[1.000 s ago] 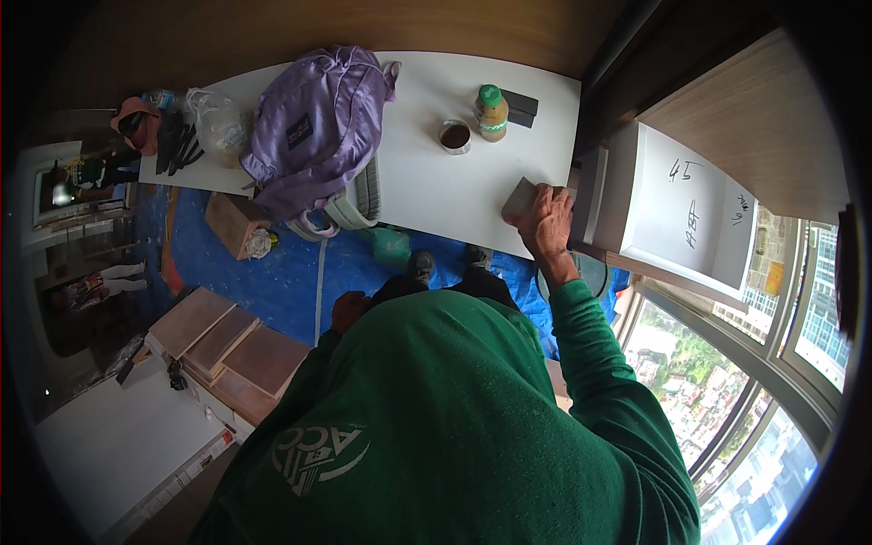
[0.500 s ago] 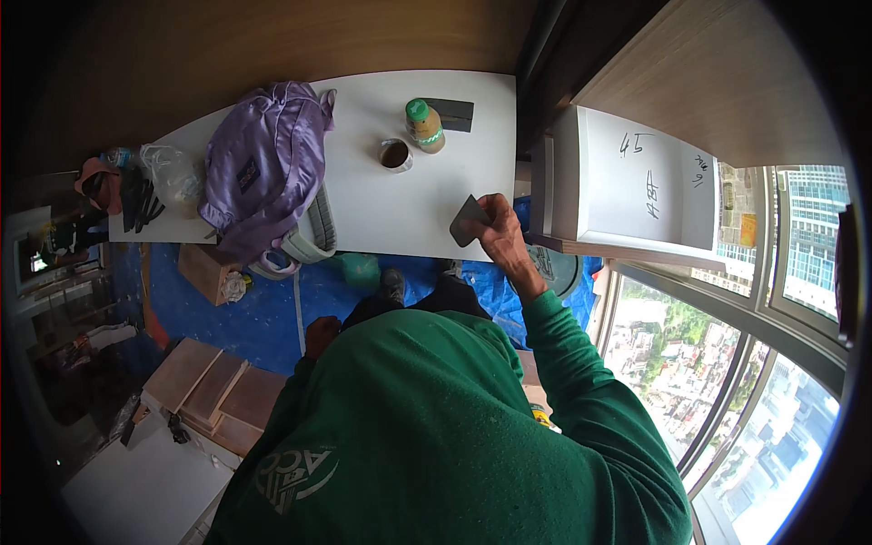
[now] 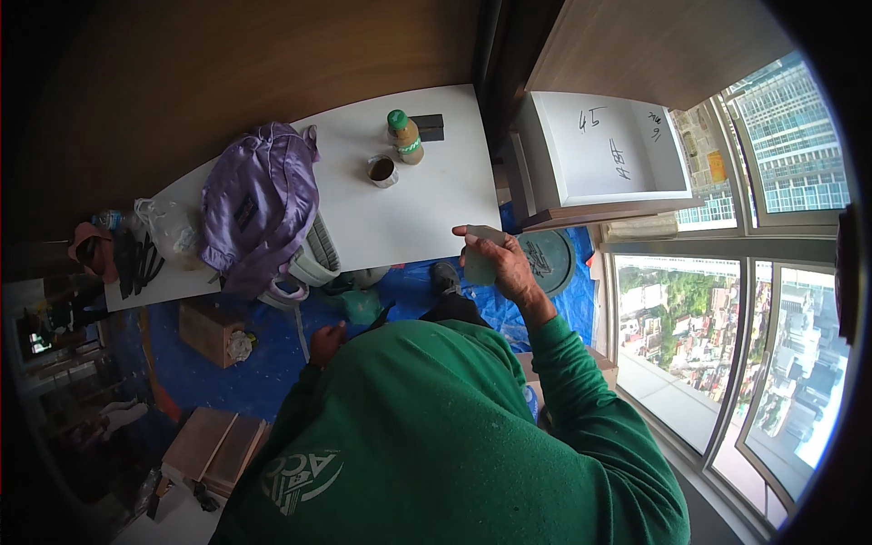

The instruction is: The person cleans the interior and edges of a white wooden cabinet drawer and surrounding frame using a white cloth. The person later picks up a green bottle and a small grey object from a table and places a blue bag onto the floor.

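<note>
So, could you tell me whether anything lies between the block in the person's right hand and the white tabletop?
Nothing visible does. The right hand holds the small grey block at the near edge of the white table; the cup and bottle stand farther back.

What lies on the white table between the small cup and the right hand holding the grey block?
In the head view, nothing: between the small cup and the right hand gripping the grey block, the white table top is bare.
</note>
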Demonstrator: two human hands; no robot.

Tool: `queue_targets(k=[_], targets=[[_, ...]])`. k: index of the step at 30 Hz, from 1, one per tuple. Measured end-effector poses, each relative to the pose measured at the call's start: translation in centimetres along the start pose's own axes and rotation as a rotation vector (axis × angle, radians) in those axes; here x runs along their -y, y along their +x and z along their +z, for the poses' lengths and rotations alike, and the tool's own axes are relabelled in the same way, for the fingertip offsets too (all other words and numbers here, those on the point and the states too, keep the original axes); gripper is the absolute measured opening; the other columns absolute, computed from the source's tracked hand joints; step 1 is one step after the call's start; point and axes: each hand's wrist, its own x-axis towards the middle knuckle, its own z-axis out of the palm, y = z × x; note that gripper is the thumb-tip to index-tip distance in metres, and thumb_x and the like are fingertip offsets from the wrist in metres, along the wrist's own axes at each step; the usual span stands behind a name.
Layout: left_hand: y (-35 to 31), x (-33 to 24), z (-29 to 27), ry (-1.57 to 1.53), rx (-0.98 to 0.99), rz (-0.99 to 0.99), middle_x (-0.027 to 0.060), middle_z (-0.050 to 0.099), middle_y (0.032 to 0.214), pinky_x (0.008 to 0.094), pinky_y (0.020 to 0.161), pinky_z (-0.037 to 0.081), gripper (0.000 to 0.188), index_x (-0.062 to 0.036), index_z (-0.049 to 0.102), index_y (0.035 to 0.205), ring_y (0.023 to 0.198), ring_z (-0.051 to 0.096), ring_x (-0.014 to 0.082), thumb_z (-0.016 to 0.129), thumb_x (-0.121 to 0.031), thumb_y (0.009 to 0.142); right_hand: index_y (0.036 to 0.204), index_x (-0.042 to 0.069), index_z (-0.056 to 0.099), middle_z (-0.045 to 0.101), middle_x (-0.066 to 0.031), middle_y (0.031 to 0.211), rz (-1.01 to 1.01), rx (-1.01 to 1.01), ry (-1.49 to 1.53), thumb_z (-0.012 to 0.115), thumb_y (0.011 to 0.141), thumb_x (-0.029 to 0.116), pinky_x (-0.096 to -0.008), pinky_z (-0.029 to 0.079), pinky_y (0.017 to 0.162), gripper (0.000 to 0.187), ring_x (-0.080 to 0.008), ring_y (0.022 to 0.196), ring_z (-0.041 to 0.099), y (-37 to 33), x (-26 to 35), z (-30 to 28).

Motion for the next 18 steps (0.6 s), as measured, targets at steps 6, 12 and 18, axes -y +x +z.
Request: queue_targets(k=[6,12,18], targets=[[-0.3,2.7,-2.2,-0.199,0.105,0.004,0.006,0.072,0.081,0.0329,0.07,0.052,0.036,0.0033,0.071,0.097,0.072,0.063,0.0127,0.069,-0.033,0.099,0.137,-0.007,0.055,0.069,-0.0091,0.082,-0.134,-0.251,0.057,0.064,0.097,0.034,-0.0281,0.055,0.068,0.058,-0.016,0.077,0.067,-5.0,-7.1,0.8],[-1.7,13.1,-5.7,-0.224,0.118,0.007,0.0053,0.072,0.085,0.0305,0.072,0.053,0.034,0.003,0.071,0.103,0.075,0.063,0.0114,0.07,-0.031,0.098,0.137,-0.005,0.053,0.059,-0.006,0.071,0.036,-0.444,-0.046,0.056,0.098,0.022,-0.0288,0.048,0.049,0.047,-0.0152,0.055,0.057,-11.1,-20.9,2.2],[-5.0,28.4,-7.8,0.073,0.12,0.304,0.0107,0.075,0.083,0.0373,0.068,0.054,0.035,-0.0006,0.076,0.098,0.074,0.071,0.0203,0.073,-0.035,0.091,0.117,0.003,0.067,0.059,-0.0041,0.07,0.597,-0.524,-0.109,0.061,0.1,0.038,-0.0329,0.045,0.047,0.039,-0.0149,0.053,0.053,-21.5,-35.6,8.9]])
